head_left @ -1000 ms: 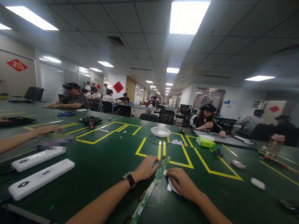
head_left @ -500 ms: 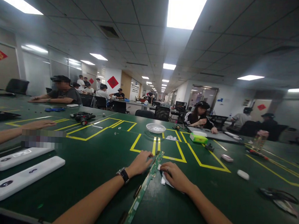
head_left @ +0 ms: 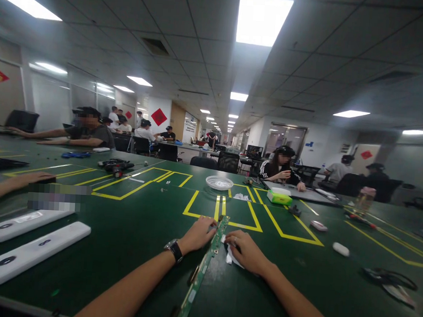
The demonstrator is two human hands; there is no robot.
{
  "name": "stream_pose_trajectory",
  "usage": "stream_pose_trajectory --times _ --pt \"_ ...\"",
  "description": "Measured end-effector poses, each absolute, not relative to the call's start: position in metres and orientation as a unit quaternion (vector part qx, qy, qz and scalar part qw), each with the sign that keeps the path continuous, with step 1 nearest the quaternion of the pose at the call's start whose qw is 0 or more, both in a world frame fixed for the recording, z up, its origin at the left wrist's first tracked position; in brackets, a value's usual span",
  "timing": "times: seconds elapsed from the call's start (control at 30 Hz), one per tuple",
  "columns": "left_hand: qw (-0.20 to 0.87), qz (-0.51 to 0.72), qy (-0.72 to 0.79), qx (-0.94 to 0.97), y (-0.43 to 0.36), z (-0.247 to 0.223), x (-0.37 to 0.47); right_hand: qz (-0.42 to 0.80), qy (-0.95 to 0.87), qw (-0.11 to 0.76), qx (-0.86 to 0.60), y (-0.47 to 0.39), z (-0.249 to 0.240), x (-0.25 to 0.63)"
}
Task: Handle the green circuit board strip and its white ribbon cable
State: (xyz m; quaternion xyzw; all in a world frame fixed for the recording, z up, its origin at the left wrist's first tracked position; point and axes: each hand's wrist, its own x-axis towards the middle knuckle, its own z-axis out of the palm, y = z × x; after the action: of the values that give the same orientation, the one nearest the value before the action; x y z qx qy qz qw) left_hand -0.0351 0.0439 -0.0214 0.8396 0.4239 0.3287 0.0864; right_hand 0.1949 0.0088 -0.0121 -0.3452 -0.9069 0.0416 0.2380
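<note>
A long, narrow green circuit board (head_left: 203, 267) runs away from me between my forearms, its near end cut off by the bottom of the view. My left hand (head_left: 200, 234), wearing a dark-strapped watch, is closed at the board's far end from the left; its fingertips are partly hidden. To the right of the board, my right hand (head_left: 246, 249) has its fingers curled over a crumpled white tissue (head_left: 230, 257). The tissue's edge lies close against the board, and I cannot tell whether they touch.
Beyond the board stands a white round basket (head_left: 219, 183). Right of it are a green tissue pack (head_left: 279, 197) and a white case (head_left: 341, 249). Two white power-bank-like devices (head_left: 38, 246) lie left. A power drill (head_left: 117, 167) lies farther back. Other people sit around the table.
My hands and the board keep nearly the same places, with the view shifted slightly. At the left, another person's hand has drawn back leftward, and a seated person's arm has stretched out.
</note>
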Motion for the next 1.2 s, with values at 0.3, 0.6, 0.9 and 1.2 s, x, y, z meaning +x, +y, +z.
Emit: stream_pose_trajectory --times 0.3,0.6,0.9,1.2 --pt "0.094 0.321 0.432 0.837 0.039 -0.018 -0.034 0.058 -0.922 0.221 -0.313 0.0 -0.008 0.188" --pt "0.026 0.256 0.475 0.841 0.025 -0.021 -0.024 0.016 -0.889 0.236 -0.393 0.017 -0.018 0.2" --pt "0.135 0.256 0.504 0.814 0.017 -0.023 -0.016 -0.034 -0.831 0.254 -0.494 0.015 -0.015 0.194" --pt "0.337 0.4 0.443 0.729 0.039 -0.018 -0.025 0.026 -0.828 0.217 -0.517 0.012 -0.016 0.189"
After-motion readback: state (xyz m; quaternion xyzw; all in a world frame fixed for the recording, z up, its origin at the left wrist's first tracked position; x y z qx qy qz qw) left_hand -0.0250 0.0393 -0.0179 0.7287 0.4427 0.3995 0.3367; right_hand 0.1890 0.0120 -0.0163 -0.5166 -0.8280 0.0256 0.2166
